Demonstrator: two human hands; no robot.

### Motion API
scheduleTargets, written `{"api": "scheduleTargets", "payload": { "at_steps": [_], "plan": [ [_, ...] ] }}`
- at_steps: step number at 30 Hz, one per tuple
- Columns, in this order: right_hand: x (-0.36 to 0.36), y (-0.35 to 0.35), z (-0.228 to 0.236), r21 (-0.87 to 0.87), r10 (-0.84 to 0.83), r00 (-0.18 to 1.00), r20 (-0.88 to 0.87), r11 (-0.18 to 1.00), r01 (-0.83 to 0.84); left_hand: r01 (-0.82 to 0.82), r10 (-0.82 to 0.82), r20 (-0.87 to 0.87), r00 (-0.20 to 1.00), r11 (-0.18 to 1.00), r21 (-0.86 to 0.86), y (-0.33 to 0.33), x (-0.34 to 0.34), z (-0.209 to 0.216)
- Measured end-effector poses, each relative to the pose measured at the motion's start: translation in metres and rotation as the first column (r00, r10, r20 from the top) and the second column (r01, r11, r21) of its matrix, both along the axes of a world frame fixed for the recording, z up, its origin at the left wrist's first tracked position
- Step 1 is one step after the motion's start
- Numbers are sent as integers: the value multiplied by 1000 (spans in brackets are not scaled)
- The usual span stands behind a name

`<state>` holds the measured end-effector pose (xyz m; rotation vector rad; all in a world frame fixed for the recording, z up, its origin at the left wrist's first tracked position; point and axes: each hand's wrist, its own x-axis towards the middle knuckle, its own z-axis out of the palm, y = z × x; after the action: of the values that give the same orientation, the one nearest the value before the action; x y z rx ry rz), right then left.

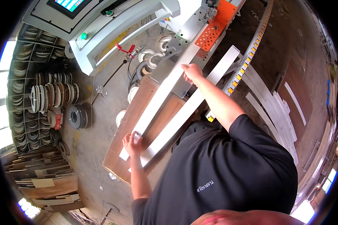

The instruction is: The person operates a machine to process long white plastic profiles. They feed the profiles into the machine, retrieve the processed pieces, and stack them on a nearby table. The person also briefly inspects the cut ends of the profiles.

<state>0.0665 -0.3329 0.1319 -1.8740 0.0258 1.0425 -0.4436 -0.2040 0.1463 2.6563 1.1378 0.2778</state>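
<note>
A long narrow white board (pixel 159 98) runs slantwise from the machine down to a brown wooden board surface (pixel 116 157). Near its lower end my left hand (pixel 132 145) grips the edge, with the fingertips on the white face. Farther up, close to the machine, my right hand (pixel 192 73) is closed at the strip's right edge, its fingers curled and partly hidden. A second white strip (pixel 184 116) lies roughly parallel, to the right of the first, passing under my right forearm.
Ahead stands a grey machine with a control panel (pixel 84 36) and an orange perforated plate (pixel 211 35). A roller rail (pixel 248 60) extends along the right. White strips (pixel 276 116) lie stacked beyond it. At left are edging rolls (pixel 52 97) and an air gun (pixel 128 52) with a hose.
</note>
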Motion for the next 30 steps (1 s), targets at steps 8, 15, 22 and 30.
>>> {"api": "scheduleTargets", "payload": {
  "at_steps": [8,15,22,30],
  "plan": [
    [72,2,-14,-23,-193,967,167,980,200,67,-70,40,997,995,75,-5,86,-17],
    [43,0,-31,-58,46,995,89,997,-41,33,-36,56,998,998,46,-18,146,-26],
    [-31,7,-34,12,230,971,-57,973,-230,-11,9,22,1000,994,106,-16,95,-12],
    [-50,13,-31,-16,264,962,-72,964,-265,2,14,129,991,992,-129,-12,84,-23]
  ]
}}
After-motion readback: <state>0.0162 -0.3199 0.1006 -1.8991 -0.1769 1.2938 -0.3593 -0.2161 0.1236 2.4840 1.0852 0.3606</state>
